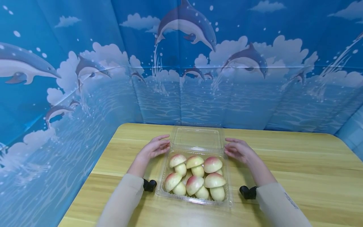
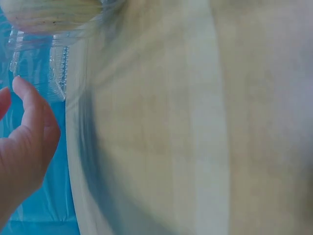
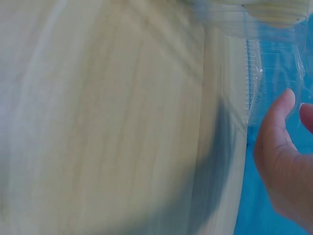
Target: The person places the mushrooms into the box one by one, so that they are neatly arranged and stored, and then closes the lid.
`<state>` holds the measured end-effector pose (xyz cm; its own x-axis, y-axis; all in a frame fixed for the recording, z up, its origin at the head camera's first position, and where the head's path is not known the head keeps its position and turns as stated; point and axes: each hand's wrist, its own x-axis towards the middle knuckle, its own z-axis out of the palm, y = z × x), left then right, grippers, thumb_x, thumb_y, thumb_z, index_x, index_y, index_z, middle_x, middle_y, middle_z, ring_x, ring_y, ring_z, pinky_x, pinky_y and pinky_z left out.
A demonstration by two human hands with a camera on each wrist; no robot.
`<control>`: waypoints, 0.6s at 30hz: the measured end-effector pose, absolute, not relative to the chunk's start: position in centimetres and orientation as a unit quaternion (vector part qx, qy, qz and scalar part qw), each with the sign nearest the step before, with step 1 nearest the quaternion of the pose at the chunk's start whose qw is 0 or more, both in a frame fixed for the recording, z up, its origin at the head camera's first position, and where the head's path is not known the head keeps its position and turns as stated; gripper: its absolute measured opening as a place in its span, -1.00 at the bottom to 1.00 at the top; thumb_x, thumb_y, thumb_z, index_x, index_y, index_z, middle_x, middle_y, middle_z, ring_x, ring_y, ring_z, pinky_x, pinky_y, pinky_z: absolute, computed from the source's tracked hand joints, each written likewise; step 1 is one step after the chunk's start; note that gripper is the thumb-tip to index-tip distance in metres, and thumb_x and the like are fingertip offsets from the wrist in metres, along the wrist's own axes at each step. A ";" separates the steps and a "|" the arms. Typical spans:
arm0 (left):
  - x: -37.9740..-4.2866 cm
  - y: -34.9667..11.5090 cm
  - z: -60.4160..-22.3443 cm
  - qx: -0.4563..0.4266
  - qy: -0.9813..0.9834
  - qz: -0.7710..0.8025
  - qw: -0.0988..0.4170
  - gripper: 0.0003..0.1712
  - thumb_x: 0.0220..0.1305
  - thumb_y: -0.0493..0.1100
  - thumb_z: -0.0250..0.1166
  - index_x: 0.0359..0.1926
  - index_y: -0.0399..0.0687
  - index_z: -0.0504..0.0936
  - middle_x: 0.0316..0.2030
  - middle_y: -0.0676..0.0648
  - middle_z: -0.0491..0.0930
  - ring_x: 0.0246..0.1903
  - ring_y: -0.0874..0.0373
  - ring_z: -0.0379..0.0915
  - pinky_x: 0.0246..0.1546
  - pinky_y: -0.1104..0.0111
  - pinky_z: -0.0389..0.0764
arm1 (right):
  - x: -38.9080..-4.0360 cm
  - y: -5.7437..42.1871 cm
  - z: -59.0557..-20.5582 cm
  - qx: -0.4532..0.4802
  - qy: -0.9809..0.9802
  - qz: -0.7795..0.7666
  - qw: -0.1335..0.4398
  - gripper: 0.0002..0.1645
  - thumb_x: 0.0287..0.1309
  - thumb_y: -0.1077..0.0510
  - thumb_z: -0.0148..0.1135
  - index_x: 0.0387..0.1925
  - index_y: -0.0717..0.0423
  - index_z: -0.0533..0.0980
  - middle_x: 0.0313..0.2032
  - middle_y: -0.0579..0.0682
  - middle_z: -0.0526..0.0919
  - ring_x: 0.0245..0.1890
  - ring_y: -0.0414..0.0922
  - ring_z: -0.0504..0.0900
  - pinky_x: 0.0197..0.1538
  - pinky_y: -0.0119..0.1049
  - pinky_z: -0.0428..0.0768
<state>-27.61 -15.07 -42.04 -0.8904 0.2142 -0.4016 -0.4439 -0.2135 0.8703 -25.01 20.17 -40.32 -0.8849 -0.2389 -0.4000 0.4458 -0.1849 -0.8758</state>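
Note:
A clear plastic clamshell box [image 1: 163, 189] lies on the table with its lid [image 1: 197, 138] folded back toward the far edge. Inside sit several pale cream mushroom-shaped pieces [image 1: 195, 185] in two rows, their rounded caps tinged pink. My left hand [image 1: 154, 147] is beside the lid's left side, fingers relaxed and fingertips close to its edge. On the opposite side, my right hand [image 1: 237, 149] mirrors it with loosely bent fingers near the lid's right edge. Both wrist views show the fingertips by the clear plastic, and neither hand grips anything.
The wood-grain table [image 1: 297, 170] has rounded far corners. Behind it and to the left hangs a blue curtain [image 1: 241, 104] printed with dolphins, clouds and water. Black wrist devices [image 1: 248, 192] stick out beside the box, below each hand.

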 end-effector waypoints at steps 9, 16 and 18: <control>-28.2 -14.3 -41.8 -0.104 0.578 0.780 0.214 -0.40 0.28 -0.50 0.00 0.34 -0.32 0.15 -0.29 -0.15 0.39 -0.45 0.22 0.41 -0.39 0.56 0.55 | -25.5 19.8 -40.4 0.102 0.589 -0.770 0.222 -0.24 0.23 0.45 -0.08 0.39 0.35 -0.12 -0.26 0.05 0.46 -0.44 -0.25 0.56 -0.22 -0.50 0.58; -28.2 -14.5 -41.3 -0.090 0.567 0.788 0.220 -0.36 0.28 -0.52 -0.04 0.37 -0.26 0.11 -0.19 -0.18 0.39 -0.44 0.23 0.42 -0.37 0.56 0.55 | -25.7 20.1 -40.3 0.095 0.579 -0.777 0.229 -0.22 0.25 0.45 -0.09 0.42 0.27 -0.14 -0.33 0.06 0.47 -0.46 -0.22 0.56 -0.27 -0.48 0.58; -28.1 -14.7 -41.1 -0.085 0.565 0.790 0.221 -0.35 0.28 -0.53 -0.06 0.38 -0.24 0.10 -0.05 -0.23 0.33 -0.41 0.23 0.42 -0.34 0.56 0.55 | -25.6 20.1 -40.3 0.094 0.576 -0.778 0.232 -0.21 0.25 0.44 -0.09 0.43 0.22 -0.15 -0.37 0.05 0.50 -0.46 -0.21 0.57 -0.27 -0.46 0.59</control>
<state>-28.15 -14.67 -41.13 -0.8875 0.2536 -0.3847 -0.4460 -0.2633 0.8555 -25.64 20.14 -40.34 -0.8752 -0.2528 -0.4125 0.4684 -0.2294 -0.8532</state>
